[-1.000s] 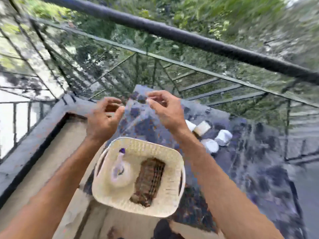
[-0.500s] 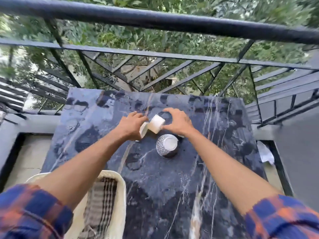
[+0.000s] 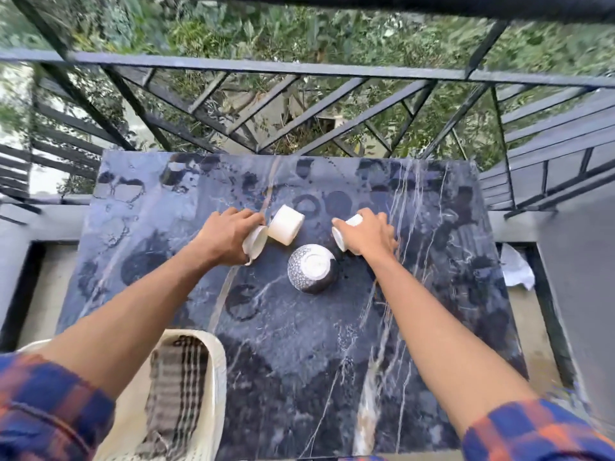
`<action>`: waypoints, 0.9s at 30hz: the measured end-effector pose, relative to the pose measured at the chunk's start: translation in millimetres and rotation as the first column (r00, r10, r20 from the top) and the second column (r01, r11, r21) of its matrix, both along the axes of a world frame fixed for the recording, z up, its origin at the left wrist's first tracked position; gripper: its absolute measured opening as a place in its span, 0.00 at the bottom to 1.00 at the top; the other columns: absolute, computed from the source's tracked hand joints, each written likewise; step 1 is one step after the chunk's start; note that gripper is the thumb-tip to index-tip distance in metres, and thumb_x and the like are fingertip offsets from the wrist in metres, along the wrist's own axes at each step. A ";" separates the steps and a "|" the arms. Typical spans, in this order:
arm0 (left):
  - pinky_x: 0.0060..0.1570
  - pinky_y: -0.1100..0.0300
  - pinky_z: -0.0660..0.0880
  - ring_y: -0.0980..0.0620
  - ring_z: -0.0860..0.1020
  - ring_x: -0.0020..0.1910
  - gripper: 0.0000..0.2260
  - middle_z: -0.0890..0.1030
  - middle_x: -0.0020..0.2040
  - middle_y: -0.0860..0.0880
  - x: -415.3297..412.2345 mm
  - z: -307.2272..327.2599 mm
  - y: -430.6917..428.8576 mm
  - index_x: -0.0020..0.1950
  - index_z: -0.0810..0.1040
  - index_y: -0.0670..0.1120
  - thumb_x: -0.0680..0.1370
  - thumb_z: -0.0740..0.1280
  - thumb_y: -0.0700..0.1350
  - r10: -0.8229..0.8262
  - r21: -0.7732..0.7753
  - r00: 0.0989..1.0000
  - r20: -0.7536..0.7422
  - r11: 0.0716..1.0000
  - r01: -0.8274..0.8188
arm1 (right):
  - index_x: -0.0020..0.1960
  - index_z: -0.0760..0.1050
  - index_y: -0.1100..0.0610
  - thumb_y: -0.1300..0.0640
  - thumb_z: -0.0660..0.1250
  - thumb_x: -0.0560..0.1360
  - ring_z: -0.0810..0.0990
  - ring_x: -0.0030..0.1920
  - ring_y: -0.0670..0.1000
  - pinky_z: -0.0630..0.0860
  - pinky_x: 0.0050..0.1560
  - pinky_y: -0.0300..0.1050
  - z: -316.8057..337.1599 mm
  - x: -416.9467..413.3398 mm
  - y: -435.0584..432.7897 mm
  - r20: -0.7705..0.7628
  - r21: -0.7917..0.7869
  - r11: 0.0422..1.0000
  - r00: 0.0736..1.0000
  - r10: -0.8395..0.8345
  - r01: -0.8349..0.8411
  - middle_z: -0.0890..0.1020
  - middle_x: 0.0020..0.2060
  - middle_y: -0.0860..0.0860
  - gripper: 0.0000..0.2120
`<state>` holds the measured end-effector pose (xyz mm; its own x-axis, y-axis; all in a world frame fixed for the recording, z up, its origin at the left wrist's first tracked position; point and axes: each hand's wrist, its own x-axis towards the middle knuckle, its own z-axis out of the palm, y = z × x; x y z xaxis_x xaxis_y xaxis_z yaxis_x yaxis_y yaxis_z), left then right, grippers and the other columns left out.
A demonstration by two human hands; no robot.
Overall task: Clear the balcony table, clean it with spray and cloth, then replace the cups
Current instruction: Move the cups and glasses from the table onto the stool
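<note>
Marble table point(image 3: 299, 344), frame ctr: L hand point(image 3: 226, 237) grips 1 white cup point(image 3: 255, 242), R hand point(image 3: 369, 236) grips a 2nd cup point(image 3: 344, 231), loose cup point(image 3: 286, 224) just right of L hand, nearer it.

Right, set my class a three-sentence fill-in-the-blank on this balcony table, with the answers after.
1. The left hand grips one white cup, the right hand another; a third lies ____ them.
2. The patterned bowl stands ____ down.
3. The checked cloth lies ____ the basket.
Missing: between; upside; in.
</note>
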<state>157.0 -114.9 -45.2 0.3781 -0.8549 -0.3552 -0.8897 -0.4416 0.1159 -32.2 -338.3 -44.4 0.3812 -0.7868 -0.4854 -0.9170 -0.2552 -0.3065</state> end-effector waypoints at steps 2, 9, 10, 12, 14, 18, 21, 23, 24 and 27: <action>0.50 0.49 0.76 0.42 0.77 0.57 0.34 0.80 0.57 0.51 1.1 1.2 3.1 0.62 0.71 0.54 0.59 0.76 0.60 0.081 -0.012 0.995 -0.066 0.997 -0.082 | 0.68 0.72 0.50 0.31 0.66 0.73 0.71 0.68 0.64 0.68 0.66 0.60 -2.8 -3.5 3.4 0.035 0.024 0.998 0.998 -0.053 0.052 0.70 0.69 0.56 0.31; 0.46 0.54 0.72 0.44 0.78 0.50 0.36 0.80 0.51 0.48 4.6 18.2 18.1 0.62 0.71 0.51 0.58 0.81 0.57 0.438 -0.125 0.775 -0.456 0.830 -0.543 | 0.58 0.75 0.44 0.38 0.74 0.63 0.75 0.60 0.60 0.74 0.54 0.48 -5.4 -3.2 3.1 0.124 0.166 0.983 0.987 -0.106 0.085 0.75 0.61 0.53 0.26; 0.46 0.55 0.70 0.45 0.77 0.50 0.36 0.79 0.52 0.48 4.6 20.1 19.5 0.62 0.71 0.51 0.59 0.82 0.56 0.450 -0.136 0.752 -0.482 0.809 -0.572 | 0.56 0.75 0.44 0.38 0.74 0.61 0.77 0.58 0.59 0.77 0.55 0.50 -5.7 -3.2 1.1 0.144 0.186 0.978 0.982 -0.121 0.094 0.77 0.60 0.52 0.26; 0.46 0.57 0.69 0.46 0.76 0.52 0.33 0.78 0.54 0.49 3.7 24.5 23.2 0.63 0.71 0.49 0.64 0.83 0.48 0.466 -0.165 0.720 -0.514 0.770 -0.617 | 0.55 0.76 0.45 0.41 0.76 0.60 0.79 0.54 0.57 0.81 0.53 0.53 -1.3 -4.7 -0.4 0.212 0.229 0.967 0.964 -0.162 0.112 0.80 0.55 0.51 0.25; 0.46 0.57 0.70 0.46 0.77 0.53 0.31 0.78 0.53 0.49 4.4 27.9 27.0 0.62 0.71 0.49 0.65 0.83 0.44 0.473 -0.185 0.675 -0.566 0.726 -0.663 | 0.52 0.78 0.46 0.44 0.76 0.58 0.80 0.50 0.55 0.84 0.49 0.54 1.8 -4.8 -3.7 0.291 0.296 0.945 0.928 -0.232 0.143 0.81 0.51 0.49 0.23; 0.45 0.60 0.72 0.48 0.78 0.52 0.37 0.79 0.54 0.49 2.1 42.1 38.1 0.61 0.70 0.49 0.58 0.83 0.52 0.459 -0.184 0.609 -0.647 0.681 -0.709 | 0.47 0.80 0.50 0.47 0.77 0.51 0.82 0.43 0.55 0.79 0.39 0.50 12.4 4.1 -7.2 0.446 0.461 0.876 0.816 -0.367 0.142 0.84 0.46 0.52 0.25; 0.43 0.66 0.72 0.47 0.79 0.54 0.37 0.79 0.57 0.47 0.6 57.5 51.4 0.61 0.70 0.49 0.56 0.79 0.56 0.444 -0.230 0.602 -0.663 0.645 -0.729 | 0.44 0.79 0.54 0.53 0.76 0.66 0.78 0.32 0.52 0.71 0.28 0.38 38.2 18.8 -0.9 0.484 0.634 0.758 0.689 -0.540 0.149 0.80 0.37 0.52 0.10; 0.44 0.68 0.72 0.50 0.78 0.52 0.40 0.78 0.56 0.47 -0.2 73.1 65.3 0.61 0.70 0.49 0.54 0.79 0.59 0.437 -0.264 0.578 -0.689 0.591 -0.762 | 0.47 0.79 0.55 0.49 0.70 0.73 0.77 0.31 0.51 0.68 0.24 0.36 56.5 29.7 7.8 0.452 0.774 0.626 0.610 -0.651 0.095 0.79 0.37 0.53 0.09; 0.44 0.71 0.72 0.54 0.77 0.50 0.39 0.78 0.56 0.48 -0.1 81.3 73.7 0.62 0.70 0.48 0.55 0.80 0.58 0.434 -0.284 0.567 -0.700 0.559 -0.779 | 0.50 0.79 0.56 0.45 0.68 0.74 0.77 0.32 0.52 0.68 0.24 0.36 64.6 37.2 13.9 0.446 0.820 0.572 0.584 -0.678 0.037 0.79 0.38 0.55 0.15; 0.42 0.78 0.69 0.60 0.75 0.47 0.31 0.77 0.51 0.53 -0.5 107.8 102.5 0.63 0.70 0.47 0.66 0.82 0.41 0.446 -0.376 0.554 -0.703 0.428 -0.822 | 0.50 0.77 0.61 0.42 0.57 0.82 0.77 0.28 0.53 0.69 0.21 0.37 94.1 67.4 42.9 0.521 0.839 0.517 0.523 -0.675 -0.169 0.79 0.34 0.57 0.22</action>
<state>156.5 -12.4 62.6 0.8647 -0.4765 -0.1590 -0.1143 -0.4949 0.8614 35.3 -295.4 49.7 0.7378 -0.4080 -0.5378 -0.1804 0.6486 -0.7395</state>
